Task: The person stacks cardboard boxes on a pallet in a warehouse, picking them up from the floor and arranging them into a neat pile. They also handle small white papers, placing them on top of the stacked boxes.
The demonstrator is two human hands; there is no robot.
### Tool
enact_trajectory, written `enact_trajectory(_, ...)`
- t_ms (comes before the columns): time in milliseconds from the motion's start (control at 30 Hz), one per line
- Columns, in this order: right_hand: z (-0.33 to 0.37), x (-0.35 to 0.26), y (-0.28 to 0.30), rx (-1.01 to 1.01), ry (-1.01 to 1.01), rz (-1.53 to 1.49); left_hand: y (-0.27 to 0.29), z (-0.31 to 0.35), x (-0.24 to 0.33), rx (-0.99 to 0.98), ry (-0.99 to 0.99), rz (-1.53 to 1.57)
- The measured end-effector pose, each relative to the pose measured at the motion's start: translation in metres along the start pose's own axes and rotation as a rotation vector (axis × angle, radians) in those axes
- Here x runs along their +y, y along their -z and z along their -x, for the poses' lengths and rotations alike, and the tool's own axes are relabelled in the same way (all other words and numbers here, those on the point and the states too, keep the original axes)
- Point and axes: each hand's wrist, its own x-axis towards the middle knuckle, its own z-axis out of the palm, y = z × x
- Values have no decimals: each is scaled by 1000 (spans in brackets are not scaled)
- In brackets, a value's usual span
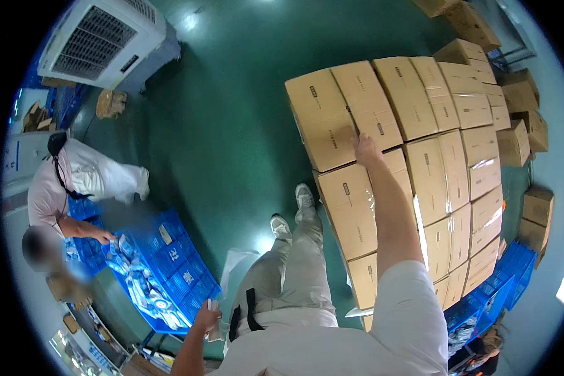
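Filling the right side of the view, a broad block of brown cardboard cartons point(425, 166) stands on the green floor point(232, 125), packed in rows close beside the person. Judging by how they lie, the stacking is well advanced: the visible tops are closed and aligned, and shiny clear strips glint on several. How many remain to be handled cannot be told. Across the floor stands a white air cooler point(97, 44). Nearer, to the left, a blue plastic crate point(185, 257) holds many blue-and-white packets point(147, 285), evidently left to deal with; a co-worker's hand point(104, 237) reaches over its edge. The near corner carton point(323, 113) lies under the person's right hand point(368, 150), whose partly curled fingers come down at the seam with its neighbour; the palm is hidden, so whether anything is gripped cannot be told. Low at the left, the left hand point(205, 316) is closed around a small pale object point(214, 306), too small to identify.
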Motion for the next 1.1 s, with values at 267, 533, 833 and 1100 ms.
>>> enact_trajectory(267,-81,29,-27,-251,103,57,-31,-27,-9,-120,42,341)
enact_trajectory(533,-80,46,12,-436,578,446,-22,-27,39,-151,64,480)
enact_trajectory(833,-84,40,20,-632,802,692,-15,-4,101,-161,209,550)
enact_trajectory(1100,-81,0,21,-749,534,791,-15,-16,119,-243,164,641)
